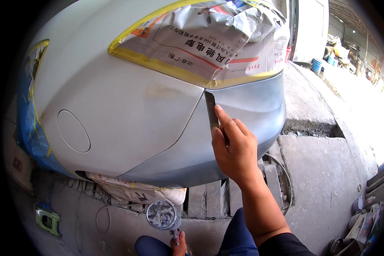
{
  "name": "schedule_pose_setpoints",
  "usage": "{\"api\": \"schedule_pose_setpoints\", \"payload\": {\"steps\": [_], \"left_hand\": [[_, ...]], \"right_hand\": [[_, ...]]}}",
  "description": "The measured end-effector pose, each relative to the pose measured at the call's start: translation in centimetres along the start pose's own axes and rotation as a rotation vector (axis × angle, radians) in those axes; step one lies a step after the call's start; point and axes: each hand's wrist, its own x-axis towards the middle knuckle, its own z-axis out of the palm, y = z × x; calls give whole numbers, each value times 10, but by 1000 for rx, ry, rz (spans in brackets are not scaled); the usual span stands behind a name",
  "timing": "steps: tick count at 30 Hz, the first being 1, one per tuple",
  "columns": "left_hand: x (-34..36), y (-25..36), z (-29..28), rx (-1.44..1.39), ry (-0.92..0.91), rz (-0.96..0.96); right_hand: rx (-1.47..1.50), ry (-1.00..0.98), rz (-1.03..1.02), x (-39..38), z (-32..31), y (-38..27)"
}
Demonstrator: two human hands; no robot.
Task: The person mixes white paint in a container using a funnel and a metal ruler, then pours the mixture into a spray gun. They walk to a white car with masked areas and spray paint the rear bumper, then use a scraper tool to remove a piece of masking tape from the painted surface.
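Observation:
My right hand (237, 149) grips a narrow, dark, flat blade (210, 109), index finger stretched along it. Its angled tip is at the seam corner just below a newspaper covering (192, 47) edged with yellow tape, over the car's bluish-grey bumper (247, 111). I cannot tell whether the tip touches the paint. Low in the view, my left hand (178, 245) is closed round a spray gun (175, 234). The gun's round cup (163, 214) is smeared with grey paint. Pale grey bodywork (136, 106) with a round fuel flap (74, 131) lies left of the seam.
Blue masking film (38, 141) covers the car's left side. More newspaper (136, 190) hangs under the bumper, above slatted blocks (205, 200). A hose (289, 183) curls on the concrete floor. A green frame (48, 219) lies at lower left; cans and clutter (357, 205) stand at right.

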Motion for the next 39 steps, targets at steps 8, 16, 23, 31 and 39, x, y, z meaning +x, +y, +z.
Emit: {"api": "schedule_pose_setpoints", "payload": {"steps": [8,16,23,31,39], "left_hand": [[3,-8,-1,-7,-7,0],[-3,8,1,-3,-26,-61],[-3,10,0,2,-28,-77],[-6,14,0,13,-24,-87],[-2,7,-1,-6,-28,-17]], "right_hand": [[48,50,49,-7,-11,-8],[116,61,-7,-4,-12,-2],[-319,-90,-389,18,-10,-4],[-478,-158,-486,32,-7,1],[-473,-158,-522,19,-16,-6]]}}
